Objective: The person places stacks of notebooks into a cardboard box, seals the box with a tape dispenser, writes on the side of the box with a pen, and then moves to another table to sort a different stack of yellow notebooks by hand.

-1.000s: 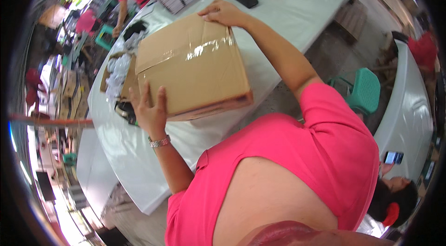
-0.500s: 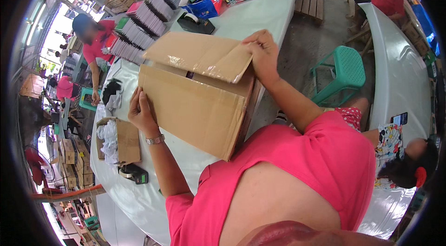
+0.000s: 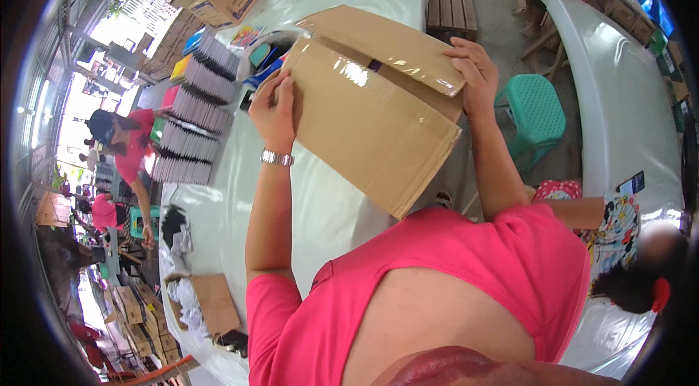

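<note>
White-topped table [image 3: 233, 229] is lined with booklet stacks [image 3: 193, 113] — brown cardboard box [image 3: 357, 120] is held at left edge by left hand [image 3: 274, 115], flap [image 3: 386, 40] pinched by right hand [image 3: 477, 84].

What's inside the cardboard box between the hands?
Between the top flaps of the cardboard box, a small dark purple patch shows; I can't tell what it is. Anything deeper is covered by the flaps.

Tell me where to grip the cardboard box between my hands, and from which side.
Grip the cardboard box by opposite side walls, below its top flaps, coming from left and right. It is broad and square-edged, likely too wide for a one-handed hold, and the flaps gap at the middle, so a flap alone would probably bend.
</note>
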`<state>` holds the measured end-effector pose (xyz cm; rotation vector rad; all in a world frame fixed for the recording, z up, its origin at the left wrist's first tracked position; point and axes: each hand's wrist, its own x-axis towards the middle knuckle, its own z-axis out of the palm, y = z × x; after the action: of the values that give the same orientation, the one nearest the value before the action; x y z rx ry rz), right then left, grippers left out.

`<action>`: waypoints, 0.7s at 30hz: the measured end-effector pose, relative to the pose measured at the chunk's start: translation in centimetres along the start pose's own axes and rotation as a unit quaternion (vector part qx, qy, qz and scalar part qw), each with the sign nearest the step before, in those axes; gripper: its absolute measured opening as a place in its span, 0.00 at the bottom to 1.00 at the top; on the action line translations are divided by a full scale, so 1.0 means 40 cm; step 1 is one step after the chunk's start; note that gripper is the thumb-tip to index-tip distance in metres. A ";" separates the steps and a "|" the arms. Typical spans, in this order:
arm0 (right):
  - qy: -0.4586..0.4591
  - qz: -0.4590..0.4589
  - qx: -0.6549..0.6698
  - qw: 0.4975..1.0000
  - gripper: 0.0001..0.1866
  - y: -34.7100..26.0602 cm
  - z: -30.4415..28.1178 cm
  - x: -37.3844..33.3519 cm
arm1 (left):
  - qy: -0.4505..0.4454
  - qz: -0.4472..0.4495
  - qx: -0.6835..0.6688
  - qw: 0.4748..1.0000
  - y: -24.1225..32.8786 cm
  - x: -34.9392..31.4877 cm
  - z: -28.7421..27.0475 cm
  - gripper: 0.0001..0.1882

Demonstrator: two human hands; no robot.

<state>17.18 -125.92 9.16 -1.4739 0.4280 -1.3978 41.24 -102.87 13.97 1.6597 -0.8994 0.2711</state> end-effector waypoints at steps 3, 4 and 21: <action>0.046 0.047 0.072 0.995 0.10 0.060 -0.076 0.110 | -0.033 0.052 0.020 0.998 -0.027 0.121 0.175 0.10; 0.049 0.046 0.049 0.997 0.10 0.084 -0.103 0.162 | -0.038 0.045 0.024 0.998 -0.029 0.155 0.230 0.10; -0.071 0.033 0.047 0.996 0.10 0.540 -0.017 1.001 | 0.036 -0.015 0.172 0.984 -0.278 0.645 0.738 0.14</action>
<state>35.19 -167.57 12.35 -1.4583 0.3134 -1.2362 58.01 -140.00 12.61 1.9654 -0.8045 0.4840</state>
